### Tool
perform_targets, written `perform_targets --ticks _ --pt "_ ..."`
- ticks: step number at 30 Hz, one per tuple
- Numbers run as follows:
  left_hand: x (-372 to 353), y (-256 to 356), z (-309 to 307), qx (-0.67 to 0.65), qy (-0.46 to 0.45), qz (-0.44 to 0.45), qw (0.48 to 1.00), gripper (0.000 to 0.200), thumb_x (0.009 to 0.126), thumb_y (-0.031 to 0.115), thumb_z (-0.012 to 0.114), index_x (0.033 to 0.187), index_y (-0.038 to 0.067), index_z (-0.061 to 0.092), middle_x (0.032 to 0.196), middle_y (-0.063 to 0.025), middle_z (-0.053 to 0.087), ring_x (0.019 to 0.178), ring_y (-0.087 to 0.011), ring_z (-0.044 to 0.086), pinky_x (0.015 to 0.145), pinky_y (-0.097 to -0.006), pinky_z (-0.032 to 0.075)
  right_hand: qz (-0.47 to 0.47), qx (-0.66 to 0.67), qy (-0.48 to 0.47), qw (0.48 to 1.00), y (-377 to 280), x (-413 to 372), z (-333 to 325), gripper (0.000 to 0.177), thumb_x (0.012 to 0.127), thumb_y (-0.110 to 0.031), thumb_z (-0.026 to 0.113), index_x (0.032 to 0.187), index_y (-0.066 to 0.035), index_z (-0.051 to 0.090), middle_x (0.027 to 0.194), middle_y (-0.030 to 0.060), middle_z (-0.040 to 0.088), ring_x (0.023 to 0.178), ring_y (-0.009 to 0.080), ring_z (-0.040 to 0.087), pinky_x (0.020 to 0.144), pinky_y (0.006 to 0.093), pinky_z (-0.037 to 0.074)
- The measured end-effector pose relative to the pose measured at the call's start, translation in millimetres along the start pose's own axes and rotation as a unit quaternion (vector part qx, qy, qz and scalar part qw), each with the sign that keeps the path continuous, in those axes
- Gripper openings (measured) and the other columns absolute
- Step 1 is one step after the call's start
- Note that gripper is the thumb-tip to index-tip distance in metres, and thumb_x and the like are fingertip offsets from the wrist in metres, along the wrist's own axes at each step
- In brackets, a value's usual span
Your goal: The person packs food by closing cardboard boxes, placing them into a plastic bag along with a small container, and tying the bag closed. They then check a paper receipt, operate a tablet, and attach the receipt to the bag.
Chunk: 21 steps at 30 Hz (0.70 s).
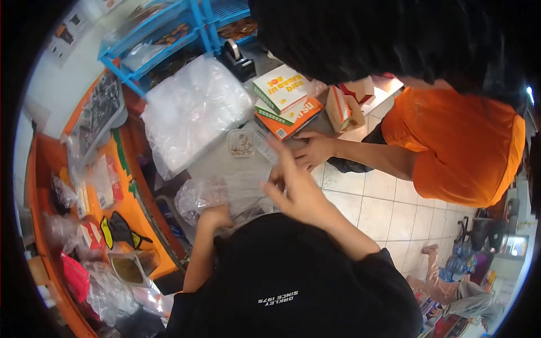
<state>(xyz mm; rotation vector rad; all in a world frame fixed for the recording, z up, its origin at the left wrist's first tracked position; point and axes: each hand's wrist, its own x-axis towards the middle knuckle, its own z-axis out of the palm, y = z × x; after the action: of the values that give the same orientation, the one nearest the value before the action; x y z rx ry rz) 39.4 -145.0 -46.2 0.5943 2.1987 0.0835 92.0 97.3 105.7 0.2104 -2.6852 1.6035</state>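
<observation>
1. Near the front edge of the worktop (209, 164), close against the person's black shirt, lies a crumpled clear plastic bag (225, 194). Both of the person's hands are on it.
2. The left hand (217, 217) is clenched on the lower left part of the bag, its knuckles curled into the film.
3. The right hand (293, 188) stands at the bag's right side with its fingers (280, 155) stretched upward and apart. Its thumb side meets the film, but I cannot tell whether it pinches anything.
4. Judged from this, the step in hand is sorting out or opening the bag, with one hand anchoring it and the other working at its edge.
5. A next move on the bag calls for a sure nip on a single layer of film while the left hand holds the rest down. Thin, slippery plastic bunches easily.
6. Just beyond the bag stands a small clear tub (241, 142) with bits inside.
7. A co-worker's hand (315, 149), on an arm from an orange shirt, rests flat on the worktop near the right hand, so there is little room there.
8. Toward the far edge are a stack of printed cartons (284, 101), a large bundle of clear plastic (191, 110) and a tape dispenser (238, 58).
</observation>
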Motion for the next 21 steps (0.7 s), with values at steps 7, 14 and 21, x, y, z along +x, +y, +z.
perform_targets --ticks 7,14,21 --pt "26.2 -23.2 26.1 -0.007 -0.054 -0.013 0.998 0.071 0.058 0.037 0.076 0.113 -0.004 0.057 0.111 -0.0269 0.060 0.104 -0.0354 0.059 0.092 -0.0372 0.045 0.057 -0.137 0.124 0.981 72.7 54.4 -11.9 0.083 0.081 -0.012 0.059 0.144 0.002 0.007 0.060 0.0188 0.059 0.056 0.0364 0.059 0.055 0.0448 0.046" --pt "39.9 -34.4 50.3 0.162 0.320 0.075 0.931 0.083 0.056 0.034 0.077 0.120 -0.011 0.048 0.119 -0.0314 0.053 0.113 -0.0368 0.054 0.096 -0.0379 0.043 0.008 -0.062 0.068 0.996 17.5 27.1 -22.9 0.029 0.082 -0.012 0.060 0.109 -0.003 0.057 0.062 0.0187 0.058 0.058 0.0356 0.059 0.055 0.0426 0.045" --pt "-6.1 11.9 -9.7 0.067 0.030 -0.014 0.997 0.117 0.052 0.033 0.079 0.136 -0.016 0.015 0.140 -0.0387 0.022 0.133 -0.0466 0.022 0.109 -0.0412 0.025 -0.055 -0.062 -0.237 0.968 67.0 -15.9 56.3 0.026 0.084 -0.018 0.058 0.105 -0.002 0.060 0.068 0.0154 0.061 0.063 0.0291 0.060 0.064 0.0404 0.046"
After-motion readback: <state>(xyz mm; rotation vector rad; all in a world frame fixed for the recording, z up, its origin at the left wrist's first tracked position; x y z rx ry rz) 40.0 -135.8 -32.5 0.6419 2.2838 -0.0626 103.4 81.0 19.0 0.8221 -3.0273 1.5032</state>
